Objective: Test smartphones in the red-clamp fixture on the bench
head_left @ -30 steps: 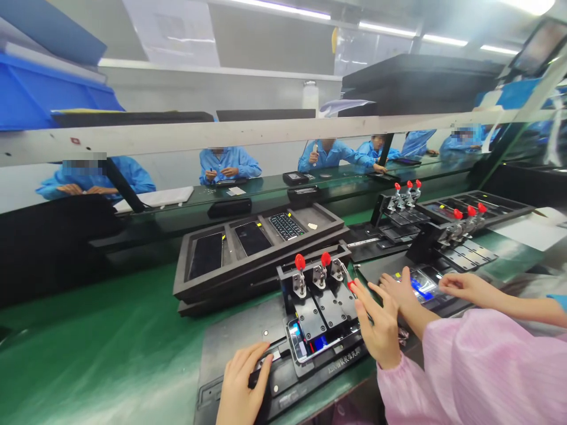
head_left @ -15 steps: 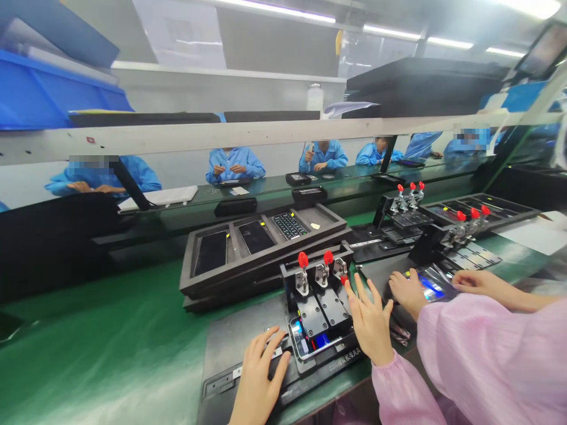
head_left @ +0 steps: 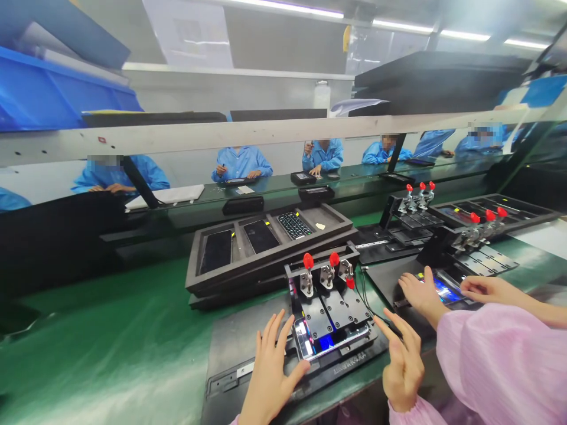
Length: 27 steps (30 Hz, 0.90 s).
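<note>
At 6 o'clock, the left hand (head_left: 271, 378) is spreading its fingers apart, empty, against a phone (head_left: 331, 341) lying in a black fixture (head_left: 336, 316). The open right hand (head_left: 402, 367) is hovering beside it, while red-handled clamps (head_left: 328, 273) are standing upright at 12 o'clock.

Green workbench (head_left: 110, 336) under black clamp fixture (head_left: 321, 316)
</note>
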Tool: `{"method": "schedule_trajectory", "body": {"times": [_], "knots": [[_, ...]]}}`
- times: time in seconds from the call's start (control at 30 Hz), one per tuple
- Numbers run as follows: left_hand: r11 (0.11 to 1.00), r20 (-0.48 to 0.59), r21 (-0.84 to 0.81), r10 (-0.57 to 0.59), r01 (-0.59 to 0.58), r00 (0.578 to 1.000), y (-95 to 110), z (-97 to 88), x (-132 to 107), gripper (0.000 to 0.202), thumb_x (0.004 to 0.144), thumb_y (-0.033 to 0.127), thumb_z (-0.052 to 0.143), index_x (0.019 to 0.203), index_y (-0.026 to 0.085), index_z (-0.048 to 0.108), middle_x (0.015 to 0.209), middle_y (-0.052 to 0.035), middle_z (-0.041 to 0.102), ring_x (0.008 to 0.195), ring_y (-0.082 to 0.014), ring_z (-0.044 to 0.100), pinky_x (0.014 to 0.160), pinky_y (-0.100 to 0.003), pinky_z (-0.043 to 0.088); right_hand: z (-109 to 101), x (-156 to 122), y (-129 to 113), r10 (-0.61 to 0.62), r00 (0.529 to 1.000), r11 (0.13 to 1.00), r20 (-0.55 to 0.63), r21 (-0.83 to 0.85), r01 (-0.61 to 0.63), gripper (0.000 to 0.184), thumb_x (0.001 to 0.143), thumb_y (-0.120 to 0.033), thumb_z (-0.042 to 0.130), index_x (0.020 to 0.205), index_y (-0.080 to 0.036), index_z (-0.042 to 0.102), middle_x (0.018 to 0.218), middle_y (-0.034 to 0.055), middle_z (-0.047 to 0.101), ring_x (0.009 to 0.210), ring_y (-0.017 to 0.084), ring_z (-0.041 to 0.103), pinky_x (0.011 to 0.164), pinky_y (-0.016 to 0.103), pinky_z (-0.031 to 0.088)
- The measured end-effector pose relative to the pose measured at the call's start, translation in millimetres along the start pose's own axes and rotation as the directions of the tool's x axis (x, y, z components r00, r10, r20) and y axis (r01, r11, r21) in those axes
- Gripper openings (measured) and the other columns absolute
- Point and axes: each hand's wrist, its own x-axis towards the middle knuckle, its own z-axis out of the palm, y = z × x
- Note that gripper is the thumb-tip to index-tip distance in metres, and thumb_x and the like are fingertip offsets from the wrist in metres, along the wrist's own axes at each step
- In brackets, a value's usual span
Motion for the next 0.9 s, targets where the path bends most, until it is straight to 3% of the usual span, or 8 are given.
{"method": "schedule_trajectory", "body": {"times": [0.2, 0.47, 0.73, 0.9], "knots": [[0.994, -0.113, -0.101, -0.04, 0.029, 0.993, -11.9, 1.2, -3.9, 0.053, 0.086, 0.036, 0.047, 0.136, 0.027, 0.03, 0.142, -0.0099, 0.033, 0.132, -0.026, 0.03, 0.105, -0.053, 0.029, 5.0, -10.2, 0.6, 0.051, 0.998, 0.997, 0.021, -0.054, -0.05, 0.041, 0.089, -0.037, 0.027, 0.124, -0.043, 0.049, 0.12, -0.0012, 0.056, 0.109, 0.035, 0.052, 0.088, 0.06, 0.039], [0.982, -0.285, -0.188, -0.084, 0.031, 0.955, -18.7, 2.9, -5.1, 0.029, 0.085, 0.028, 0.05, 0.112, 0.02, 0.055, 0.113, -0.0091, 0.059, 0.108, -0.0227, 0.054, 0.091, -0.041, 0.046, 17.0, -24.6, 1.4, 0.07, 0.997, 0.995, 0.018, -0.076, -0.068, 0.048, 0.089, -0.042, 0.025, 0.136, -0.043, 0.027, 0.132, -0.0024, 0.047, 0.114, 0.038, 0.048, 0.079, 0.058, 0.044], [0.968, -0.366, -0.25, -0.123, 0.03, 0.923, -20.6, 0.6, -6.5, 0.021, 0.085, 0.029, 0.049, 0.098, 0.019, 0.062, 0.099, -0.0093, 0.065, 0.096, -0.0233, 0.06, 0.084, -0.04, 0.049, 20.5, -28.9, 5.2, 0.073, 0.997, 0.994, 0.027, -0.087, -0.07, 0.048, 0.089, -0.045, 0.024, 0.137, -0.043, 0.023, 0.133, -0.0016, 0.046, 0.112, 0.037, 0.049, 0.077, 0.056, 0.046], [0.962, -0.359, -0.268, -0.148, 0.05, 0.922, -19.6, -0.3, -6.8, 0.02, 0.085, 0.03, 0.05, 0.096, 0.019, 0.062, 0.097, -0.0083, 0.066, 0.093, -0.022, 0.061, 0.08, -0.036, 0.051, 21.9, -31.1, 7.8, 0.068, 0.998, 0.993, 0.017, -0.094, -0.066, 0.047, 0.089, -0.045, 0.026, 0.136, -0.044, 0.027, 0.133, -0.0022, 0.046, 0.114, 0.038, 0.048, 0.08, 0.056, 0.044]]}}
